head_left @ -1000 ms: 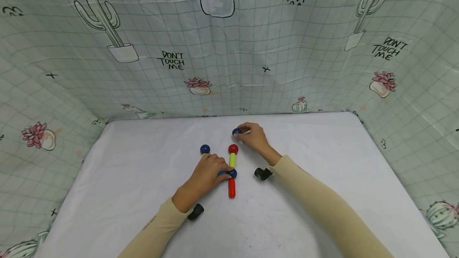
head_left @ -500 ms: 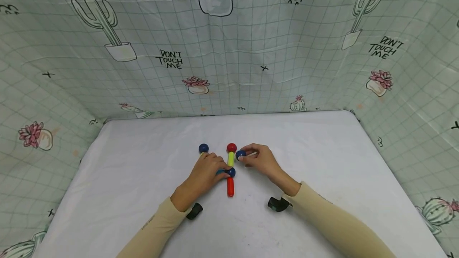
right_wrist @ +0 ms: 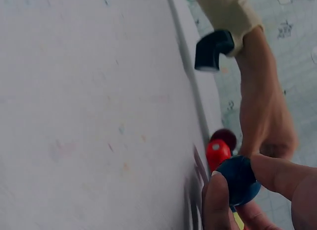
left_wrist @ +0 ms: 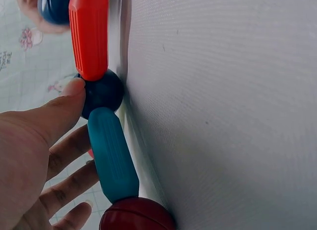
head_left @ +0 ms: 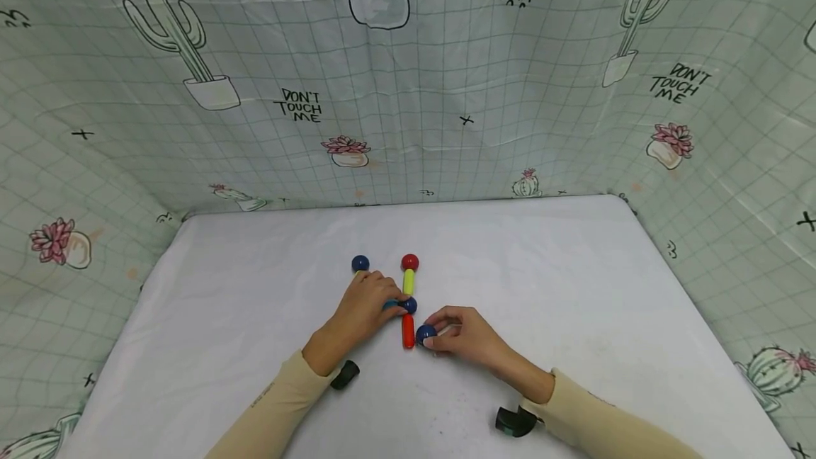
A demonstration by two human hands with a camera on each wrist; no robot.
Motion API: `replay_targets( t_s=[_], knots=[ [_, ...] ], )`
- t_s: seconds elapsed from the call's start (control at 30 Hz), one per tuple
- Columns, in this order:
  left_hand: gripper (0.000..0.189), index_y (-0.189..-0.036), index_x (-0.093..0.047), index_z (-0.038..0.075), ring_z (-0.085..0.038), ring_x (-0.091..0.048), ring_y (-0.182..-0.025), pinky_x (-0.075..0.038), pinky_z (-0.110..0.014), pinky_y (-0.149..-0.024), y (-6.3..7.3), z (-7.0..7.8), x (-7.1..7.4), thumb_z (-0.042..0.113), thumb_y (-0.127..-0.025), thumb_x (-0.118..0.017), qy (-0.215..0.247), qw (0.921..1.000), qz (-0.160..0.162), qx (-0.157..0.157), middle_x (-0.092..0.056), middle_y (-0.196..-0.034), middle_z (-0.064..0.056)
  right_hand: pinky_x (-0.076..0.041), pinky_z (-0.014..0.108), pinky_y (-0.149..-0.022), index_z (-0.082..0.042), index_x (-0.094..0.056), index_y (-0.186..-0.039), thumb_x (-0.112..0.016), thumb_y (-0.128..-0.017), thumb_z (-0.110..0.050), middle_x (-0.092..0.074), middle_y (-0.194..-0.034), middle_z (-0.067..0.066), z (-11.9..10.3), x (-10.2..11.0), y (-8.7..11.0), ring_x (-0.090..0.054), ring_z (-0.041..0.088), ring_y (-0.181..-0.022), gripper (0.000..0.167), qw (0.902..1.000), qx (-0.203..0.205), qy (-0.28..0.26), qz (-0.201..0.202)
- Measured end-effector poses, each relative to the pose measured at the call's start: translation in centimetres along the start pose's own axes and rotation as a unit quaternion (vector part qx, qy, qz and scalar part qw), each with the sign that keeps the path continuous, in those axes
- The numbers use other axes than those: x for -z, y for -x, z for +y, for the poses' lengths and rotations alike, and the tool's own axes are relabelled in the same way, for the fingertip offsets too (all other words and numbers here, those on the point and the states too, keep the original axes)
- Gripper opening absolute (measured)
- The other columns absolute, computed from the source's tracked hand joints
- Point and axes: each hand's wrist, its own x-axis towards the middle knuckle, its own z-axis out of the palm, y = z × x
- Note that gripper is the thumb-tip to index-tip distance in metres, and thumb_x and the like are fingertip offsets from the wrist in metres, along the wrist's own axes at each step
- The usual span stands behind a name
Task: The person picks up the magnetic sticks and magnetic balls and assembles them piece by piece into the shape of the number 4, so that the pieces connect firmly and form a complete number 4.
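My left hand (head_left: 362, 307) pinches a blue ball (head_left: 410, 305) of a ball-and-rod figure on the white table. From that ball a red rod (head_left: 408, 331) points toward me, a yellow-green rod (head_left: 409, 281) runs away to a red ball (head_left: 410, 262), and a teal rod (left_wrist: 114, 156) leads to a dark red ball (left_wrist: 138, 215) in the left wrist view. Another blue ball (head_left: 360, 263) tops a rod mostly hidden behind my left hand. My right hand (head_left: 468, 337) holds a loose blue ball (head_left: 426, 335) between thumb and fingers, beside the red rod's near end.
A white cloth covers the table (head_left: 542, 268). Behind and at both sides hangs a patterned curtain (head_left: 408, 91) with cactus prints. Black wrist cameras sit under the left sleeve (head_left: 346, 375) and the right sleeve (head_left: 516, 421).
My right hand has brought its blue ball from beyond the red ball toward me, down the figure's right side to the red rod. My left hand stays on the figure.
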Motion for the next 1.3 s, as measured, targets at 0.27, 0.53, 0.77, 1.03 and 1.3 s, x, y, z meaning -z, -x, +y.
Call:
replay_targets(
  t_s=[0.27, 0.53, 0.77, 1.03, 1.3],
  knots=[
    [0.024, -0.109, -0.085, 0.013, -0.022, -0.065, -0.101, -0.048, -0.044, -0.097, 0.0, 0.1, 0.1, 0.023, -0.087, -0.088, 0.001, 1.0, 0.001, -0.001, -0.079, -0.102, -0.001, -0.056, 0.022, -0.068, 0.005, -0.071, -0.113, -0.08, -0.091, -0.006, -0.07, -0.097, 0.005, 0.0, -1.3, 1.4, -0.072, 0.013, -0.071, 0.027, 0.9994, 0.022, 0.009, -0.027],
    [0.024, -0.109, -0.085, 0.013, -0.022, -0.065, -0.1, -0.047, -0.044, -0.098, 0.1, 0.1, 0.1, 0.023, -0.088, -0.088, 0.005, 1.0, 0.003, -0.003, -0.079, -0.101, 0.0, -0.056, 0.02, -0.069, 0.004, -0.073, -0.11, -0.082, -0.089, -0.007, -0.073, -0.095, 0.005, -0.1, -2.1, 1.5, -0.07, 0.01, -0.074, 0.026, 0.9981, 0.042, 0.037, -0.025],
    [0.023, -0.109, -0.084, 0.013, -0.022, -0.065, -0.101, -0.047, -0.045, -0.099, 0.0, 0.2, 0.2, 0.023, -0.088, -0.088, 0.016, 0.9999, -0.002, 0.005, -0.079, -0.102, -0.001, -0.055, 0.021, -0.067, 0.003, -0.073, -0.106, -0.085, -0.088, -0.007, -0.074, -0.093, 0.004, -0.1, -2.4, 1.2, -0.069, 0.011, -0.075, 0.025, 0.9982, 0.038, 0.044, -0.012],
    [0.023, -0.108, -0.084, 0.012, -0.023, -0.065, -0.101, -0.047, -0.046, -0.099, 0.0, 0.2, 0.2, 0.022, -0.088, -0.088, 0.017, 0.9998, -0.003, 0.006, -0.079, -0.101, -0.001, -0.055, 0.02, -0.066, 0.002, -0.071, -0.103, -0.086, -0.086, -0.007, -0.071, -0.09, 0.002, -0.1, -2.7, 1.0, -0.068, 0.008, -0.072, 0.025, 0.9983, 0.028, 0.051, -0.001],
    [0.021, -0.107, -0.084, 0.014, -0.022, -0.065, -0.099, -0.047, -0.045, -0.098, 0.1, 0.2, 0.2, 0.022, -0.089, -0.087, 0.006, 1.0, 0.0, -0.002, -0.079, -0.1, 0.0, -0.056, 0.02, -0.067, 0.003, -0.065, -0.103, -0.087, -0.084, -0.004, -0.07, -0.091, 0.003, -0.3, -3.1, 0.8, -0.071, 0.01, -0.074, 0.029, 0.9989, 0.028, 0.038, -0.001]
  ],
)
